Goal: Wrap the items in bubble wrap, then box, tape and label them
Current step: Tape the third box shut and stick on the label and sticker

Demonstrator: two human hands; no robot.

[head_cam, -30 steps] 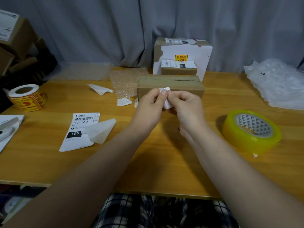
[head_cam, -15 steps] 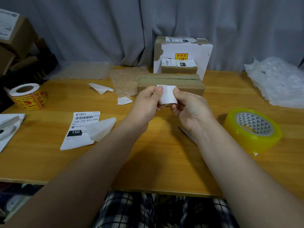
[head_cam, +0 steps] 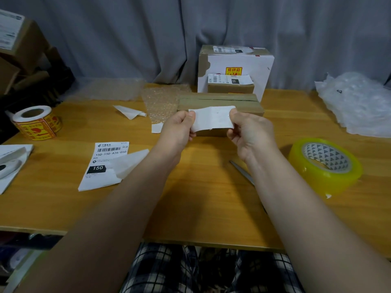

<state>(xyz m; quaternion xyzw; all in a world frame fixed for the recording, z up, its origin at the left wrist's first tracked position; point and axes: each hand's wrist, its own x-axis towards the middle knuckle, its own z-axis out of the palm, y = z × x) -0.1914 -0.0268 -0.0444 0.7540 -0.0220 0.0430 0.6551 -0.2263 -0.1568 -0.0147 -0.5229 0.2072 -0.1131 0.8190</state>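
A white label [head_cam: 212,118] is stretched flat between my two hands, its blank back facing me. My left hand [head_cam: 179,129] pinches its left edge and my right hand [head_cam: 248,132] pinches its right edge. Just behind the label lies a flat brown cardboard box [head_cam: 220,101] with its top seam closed. A sheet of bubble wrap [head_cam: 163,100] lies left of that box. A yellow-tinted roll of clear tape [head_cam: 325,163] sits on the table to my right.
A printed shipping label [head_cam: 108,163] with peeled backing paper lies at the left. A roll of red-yellow fragile stickers [head_cam: 36,122] stands further left. A white labelled box [head_cam: 234,68] with a small box before it stands at the back. Plastic air cushions [head_cam: 357,102] fill the right. Scissors [head_cam: 243,172] lie under my right forearm.
My hands have moved apart, and the small folded white label between them has been opened out into a wide flat strip.
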